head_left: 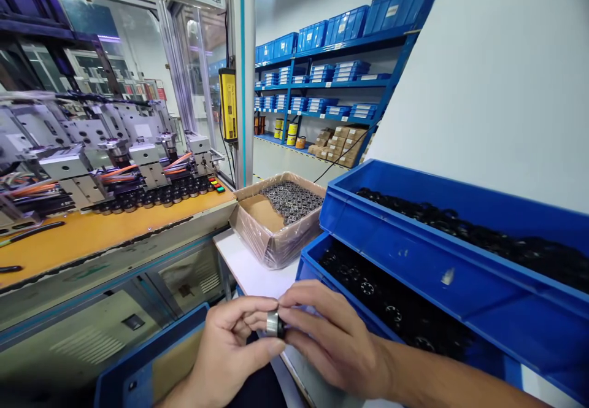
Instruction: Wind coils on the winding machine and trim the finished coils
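Observation:
Between both hands, low in the middle of the head view, is a small silver metal ring [272,323] with a black part on its right side. My left hand [230,340] grips the ring between thumb and fingers. The fingertips of my right hand [335,340] are closed on the black side and hide much of it. To the right, a lower blue bin [310,261] holds many black ring-shaped parts [368,287]. An upper blue bin [396,236] above it contains more black parts [460,227].
A plastic-lined cardboard box [271,248] with small metal parts stands on a white table [239,267]. At left, a machine [147,156] has a row of round parts [161,198] along its orange worktop [105,236]. Below sits another blue bin [115,365]. Shelves [338,83] stand behind.

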Demonstrator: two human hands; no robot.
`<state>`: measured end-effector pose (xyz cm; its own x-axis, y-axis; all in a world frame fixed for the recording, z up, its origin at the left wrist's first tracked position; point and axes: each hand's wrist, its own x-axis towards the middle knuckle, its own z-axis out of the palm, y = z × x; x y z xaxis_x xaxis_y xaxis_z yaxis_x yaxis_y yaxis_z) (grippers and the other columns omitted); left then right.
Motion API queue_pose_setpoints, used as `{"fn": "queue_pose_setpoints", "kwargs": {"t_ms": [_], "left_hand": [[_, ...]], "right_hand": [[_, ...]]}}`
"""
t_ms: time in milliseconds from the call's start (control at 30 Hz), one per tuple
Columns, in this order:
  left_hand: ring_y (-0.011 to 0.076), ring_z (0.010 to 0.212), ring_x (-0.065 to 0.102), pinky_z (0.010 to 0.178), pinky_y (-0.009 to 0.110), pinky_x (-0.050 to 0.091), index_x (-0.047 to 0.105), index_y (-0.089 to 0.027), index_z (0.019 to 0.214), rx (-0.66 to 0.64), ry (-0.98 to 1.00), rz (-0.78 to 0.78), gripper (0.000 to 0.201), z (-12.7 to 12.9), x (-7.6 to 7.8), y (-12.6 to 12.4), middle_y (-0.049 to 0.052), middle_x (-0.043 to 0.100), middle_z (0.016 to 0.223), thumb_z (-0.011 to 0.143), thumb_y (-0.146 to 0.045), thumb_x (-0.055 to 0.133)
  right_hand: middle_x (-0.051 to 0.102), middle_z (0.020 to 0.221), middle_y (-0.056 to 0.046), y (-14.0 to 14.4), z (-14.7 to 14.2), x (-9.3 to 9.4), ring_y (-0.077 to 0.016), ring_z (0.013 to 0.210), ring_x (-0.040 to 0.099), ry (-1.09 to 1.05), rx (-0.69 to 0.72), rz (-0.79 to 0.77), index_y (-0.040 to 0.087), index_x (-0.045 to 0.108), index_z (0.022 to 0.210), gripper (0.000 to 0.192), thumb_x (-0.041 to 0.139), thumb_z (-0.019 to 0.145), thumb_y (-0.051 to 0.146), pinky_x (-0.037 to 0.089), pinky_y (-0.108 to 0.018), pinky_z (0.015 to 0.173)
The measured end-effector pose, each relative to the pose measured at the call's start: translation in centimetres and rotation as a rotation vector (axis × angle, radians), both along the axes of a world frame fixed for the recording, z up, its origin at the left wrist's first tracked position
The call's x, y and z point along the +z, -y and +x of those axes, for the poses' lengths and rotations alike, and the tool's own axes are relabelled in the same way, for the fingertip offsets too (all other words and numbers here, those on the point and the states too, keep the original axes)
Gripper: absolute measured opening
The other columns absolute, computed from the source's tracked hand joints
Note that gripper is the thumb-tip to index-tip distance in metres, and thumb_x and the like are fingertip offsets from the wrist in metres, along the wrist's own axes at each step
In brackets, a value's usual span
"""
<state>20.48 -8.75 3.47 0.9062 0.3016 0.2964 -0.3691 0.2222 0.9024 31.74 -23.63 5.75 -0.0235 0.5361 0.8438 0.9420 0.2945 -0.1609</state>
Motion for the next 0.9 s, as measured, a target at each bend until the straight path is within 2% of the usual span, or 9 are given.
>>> {"fn": "queue_pose_setpoints", "kwargs": {"t_ms": [333, 500, 900], "left_hand": [[0.0116, 0.074, 0.075, 0.071, 0.014, 0.057, 0.080, -0.026, 0.096, -0.042, -0.017, -0.049, 0.039, 0.10, 0.07, 0.22, 0.001, 0.082, 0.083, 0.065, -0.002, 0.082], [0.0121, 0.075, 0.075, 0.072, 0.015, 0.057, 0.079, -0.024, 0.097, -0.095, -0.002, -0.096, 0.035, 0.04, -0.14, 0.15, 0.002, 0.082, 0.084, 0.067, -0.006, 0.083], [0.0100, 0.073, 0.075, 0.069, 0.011, 0.055, 0.079, -0.024, 0.098, -0.102, 0.020, -0.107, 0.036, 0.04, -0.08, 0.21, 0.002, 0.082, 0.082, 0.068, -0.004, 0.081]], "right_hand": [[0.064, 0.097, -0.013, -0.16, 0.03, 0.34, -0.0182, 0.089, 0.063, 0.019, 0.003, 0.046, 0.007, 0.058, 0.115, 0.023, 0.060, 0.092, 0.007, 0.059, -0.032, 0.076], [0.063, 0.100, -0.014, -0.13, 0.17, 0.11, -0.0188, 0.091, 0.062, 0.029, 0.008, 0.026, 0.006, 0.059, 0.113, 0.020, 0.059, 0.093, 0.008, 0.058, -0.033, 0.079], [0.064, 0.100, -0.013, 0.08, -0.19, 0.14, -0.0182, 0.093, 0.063, 0.048, -0.019, 0.031, 0.005, 0.060, 0.110, 0.017, 0.060, 0.093, 0.008, 0.058, -0.032, 0.080]]}}
